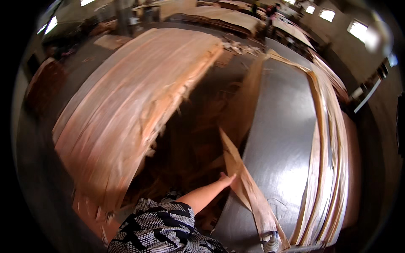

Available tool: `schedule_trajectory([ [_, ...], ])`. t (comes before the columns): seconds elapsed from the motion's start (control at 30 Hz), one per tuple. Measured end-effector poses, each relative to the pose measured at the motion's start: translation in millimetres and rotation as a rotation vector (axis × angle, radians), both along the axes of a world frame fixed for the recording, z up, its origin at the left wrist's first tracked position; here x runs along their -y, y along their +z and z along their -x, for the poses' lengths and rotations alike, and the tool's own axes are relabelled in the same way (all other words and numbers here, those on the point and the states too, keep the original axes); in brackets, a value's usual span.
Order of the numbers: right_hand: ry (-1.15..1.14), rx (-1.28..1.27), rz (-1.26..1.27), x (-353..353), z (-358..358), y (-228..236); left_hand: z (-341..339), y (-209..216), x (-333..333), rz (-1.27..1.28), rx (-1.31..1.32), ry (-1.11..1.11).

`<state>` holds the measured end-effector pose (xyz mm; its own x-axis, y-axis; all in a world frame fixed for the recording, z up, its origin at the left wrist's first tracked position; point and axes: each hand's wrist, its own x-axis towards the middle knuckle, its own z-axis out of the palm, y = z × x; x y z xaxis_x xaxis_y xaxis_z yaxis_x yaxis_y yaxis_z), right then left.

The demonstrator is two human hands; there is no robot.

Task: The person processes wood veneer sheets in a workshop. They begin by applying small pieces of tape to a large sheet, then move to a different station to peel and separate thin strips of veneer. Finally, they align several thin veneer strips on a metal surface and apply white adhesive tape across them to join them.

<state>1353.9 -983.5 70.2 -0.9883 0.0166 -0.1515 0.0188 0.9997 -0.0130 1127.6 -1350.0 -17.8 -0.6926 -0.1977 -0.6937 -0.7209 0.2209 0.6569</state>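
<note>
My bare left forearm reaches rightward out of a black-and-white patterned sleeve point(164, 225). At its end my left hand point(227, 180) is closed on the edge of a torn strip of wood veneer point(247, 185). The strip narrows to a point beyond the hand and runs down over the near left edge of a smooth grey metal tabletop point(280, 126). My right hand does not show. By the strip's near end is a ribbed grey-white thing point(271, 243) that I cannot make out.
Left stands a broad stack of veneer sheets point(135, 88) with ragged edges. Long veneer strips point(322, 168) lie along the metal top's right side. Veneer scraps point(190, 164) fill the dark gap between. Farther back are more stacks point(223, 17) and a person point(272, 12).
</note>
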Motion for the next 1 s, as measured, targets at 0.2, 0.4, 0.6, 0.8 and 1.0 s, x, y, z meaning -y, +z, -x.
schedule_trajectory([
  [0.2,-0.282,-0.211,0.151,12,9,-9,76,-27,2,-0.759,-0.015,0.493],
  [0.4,-0.178,-0.198,0.299,216,236,127,114,30,37,-1.252,-0.082,0.536],
  [0.6,-0.129,0.155,0.672,278,356,154,119,149,81,-1.435,-0.198,-0.2],
  [0.8,-0.059,0.142,0.35,292,331,309,190,18,155,-1.169,0.662,0.041],
  [1.0,-0.233,-0.431,0.028,233,277,386,346,26,99,-1.762,0.154,0.099],
])
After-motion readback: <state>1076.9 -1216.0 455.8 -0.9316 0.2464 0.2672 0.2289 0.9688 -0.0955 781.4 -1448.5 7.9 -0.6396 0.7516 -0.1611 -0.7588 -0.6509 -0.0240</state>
